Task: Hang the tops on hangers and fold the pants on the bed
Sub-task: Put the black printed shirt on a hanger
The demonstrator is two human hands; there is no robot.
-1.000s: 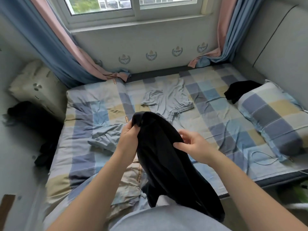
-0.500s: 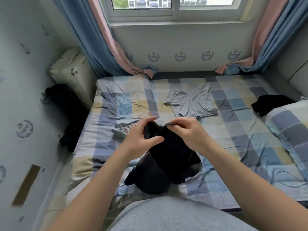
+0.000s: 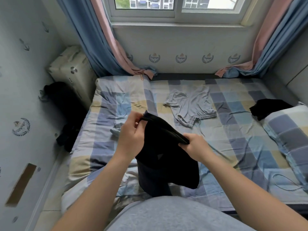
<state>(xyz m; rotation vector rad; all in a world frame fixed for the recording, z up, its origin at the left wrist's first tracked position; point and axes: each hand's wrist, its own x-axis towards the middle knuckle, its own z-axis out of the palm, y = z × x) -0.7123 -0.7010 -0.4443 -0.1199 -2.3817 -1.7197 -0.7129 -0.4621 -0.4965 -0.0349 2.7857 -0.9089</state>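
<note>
I hold a black garment (image 3: 165, 157) by its upper band above the checked bed (image 3: 233, 147). My left hand (image 3: 131, 135) pinches one end of the band, and my right hand (image 3: 195, 147) grips the other end, so the band is stretched between them. The rest of the black cloth hangs down to the bed's near edge. Grey drawstring shorts (image 3: 191, 107) lie spread flat further back on the bed. Another black garment (image 3: 268, 109) lies crumpled at the right, beside the pillow (image 3: 288, 129).
A white suitcase (image 3: 70, 70) stands in the left corner with dark clothes (image 3: 65, 114) piled on the floor beside the bed. Blue and pink curtains (image 3: 103, 47) hang down either side of the window. A thin cable (image 3: 283, 182) lies on the bed's right front.
My hands have moved apart along the black garment's band, spreading it out. The view has shifted left and up, showing more of the left wall and floor.
</note>
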